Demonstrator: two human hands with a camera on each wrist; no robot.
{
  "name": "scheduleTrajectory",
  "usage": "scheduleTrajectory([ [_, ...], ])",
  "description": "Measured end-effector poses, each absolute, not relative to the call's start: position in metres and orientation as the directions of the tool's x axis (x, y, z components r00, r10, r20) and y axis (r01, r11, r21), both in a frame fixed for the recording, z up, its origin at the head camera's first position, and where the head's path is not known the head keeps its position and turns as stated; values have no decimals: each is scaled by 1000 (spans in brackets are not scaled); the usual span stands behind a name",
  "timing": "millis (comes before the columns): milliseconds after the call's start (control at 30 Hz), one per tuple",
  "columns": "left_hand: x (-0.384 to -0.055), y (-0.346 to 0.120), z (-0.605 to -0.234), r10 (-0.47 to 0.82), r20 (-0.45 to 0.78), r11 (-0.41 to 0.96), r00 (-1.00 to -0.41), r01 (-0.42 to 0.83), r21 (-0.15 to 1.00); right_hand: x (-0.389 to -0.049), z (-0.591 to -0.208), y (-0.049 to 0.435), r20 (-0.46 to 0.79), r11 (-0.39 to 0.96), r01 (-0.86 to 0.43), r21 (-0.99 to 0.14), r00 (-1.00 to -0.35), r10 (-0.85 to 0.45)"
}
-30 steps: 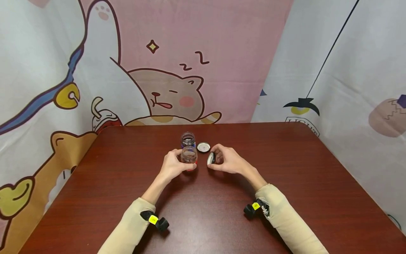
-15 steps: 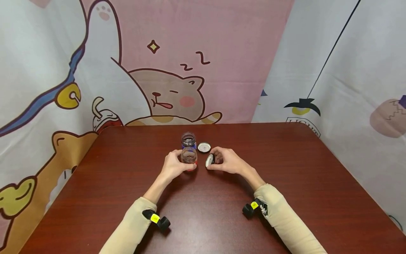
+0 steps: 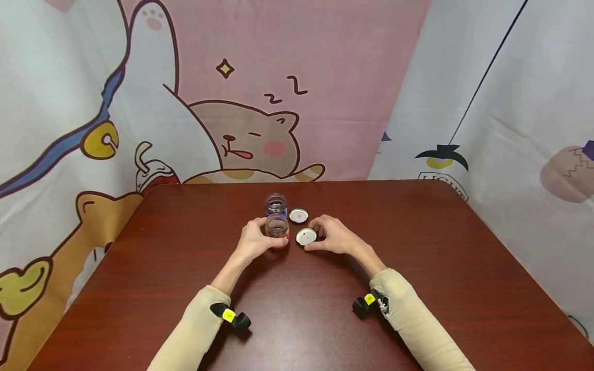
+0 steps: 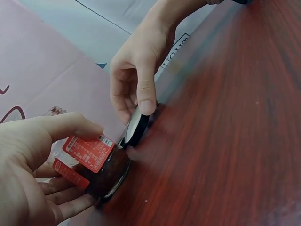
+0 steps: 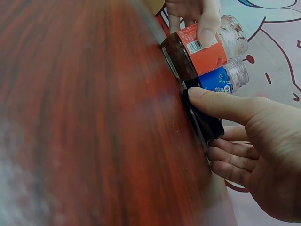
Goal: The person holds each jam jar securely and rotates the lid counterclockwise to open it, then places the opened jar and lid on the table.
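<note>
My left hand (image 3: 252,241) grips an uncapped glass jar with a red label (image 3: 277,226), thumb on one side and fingers on the other. It stands upright on the table; dark contents show low inside it in the left wrist view. To its right, my right hand (image 3: 334,236) holds a black-rimmed jar lid (image 3: 306,236) at its edge, white inside facing up. In the right wrist view the thumb lies on the lid's dark rim (image 5: 207,120), with the fingertips at its opposite side. The lid sits low, close over the tabletop.
Behind the red-labelled jar stands a second uncapped jar with a blue label (image 3: 276,203). Another lid (image 3: 298,215) lies white side up beside it. The brown table (image 3: 297,319) reaches back to a cartoon-printed cloth (image 3: 343,93).
The lid in my right hand has tipped from nearly upright to almost flat, its white inside turning upward. My left hand keeps its grip on the red-labelled jar.
</note>
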State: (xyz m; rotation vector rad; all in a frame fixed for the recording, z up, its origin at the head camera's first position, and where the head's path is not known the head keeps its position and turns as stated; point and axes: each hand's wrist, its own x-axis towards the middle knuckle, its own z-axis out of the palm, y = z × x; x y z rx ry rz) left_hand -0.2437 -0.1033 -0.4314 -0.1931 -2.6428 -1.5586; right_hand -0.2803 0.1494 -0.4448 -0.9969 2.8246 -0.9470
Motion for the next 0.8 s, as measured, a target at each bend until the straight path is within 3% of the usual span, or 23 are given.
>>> scheduleTrajectory([
  [800, -243, -107, -427, 156, 66, 431, -986, 128, 893, -277, -441, 148, 121, 659, -525, -539, -822, -556],
])
